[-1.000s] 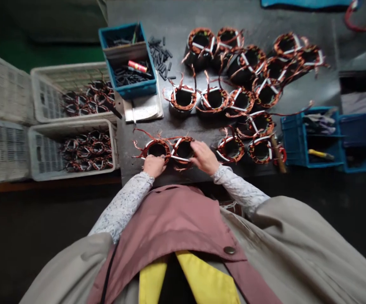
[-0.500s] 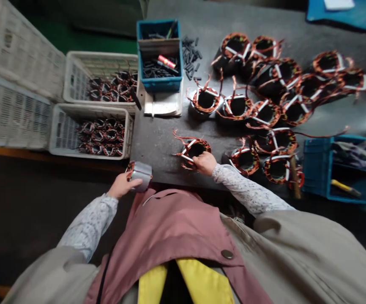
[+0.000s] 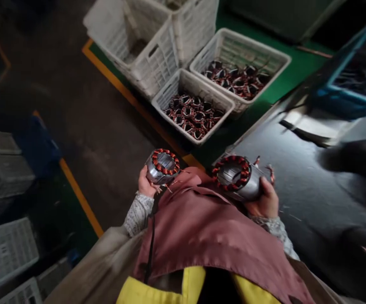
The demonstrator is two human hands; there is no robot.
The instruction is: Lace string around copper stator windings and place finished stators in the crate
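My left hand (image 3: 146,182) is closed around a motor stator (image 3: 153,172), a silver metal ring with red-brown copper windings facing up. Loose wire ends hang from its lower side. My right hand (image 3: 267,199) grips a second stator (image 3: 252,185) of the same kind, tilted so that its wound end points left. Its lead wires stick out at the far right end. Both stators are held in the air in front of my pink apron, the right one by the table's edge. Part of each hand's fingers is hidden behind its stator.
Ahead on the floor stand two white crates, the nearer crate (image 3: 157,102) and the farther crate (image 3: 284,63), with many stators inside. Stacked white crates (image 3: 162,69) rise behind them. To the right lies the metal table (image 3: 292,177) with a blurred blue bin (image 3: 331,90). More crates (image 3: 15,245) are at lower left.
My view has swung left toward the floor crates. The right hand has lifted a stator off the table. The left hand still holds its stator, now turned with the windings up.
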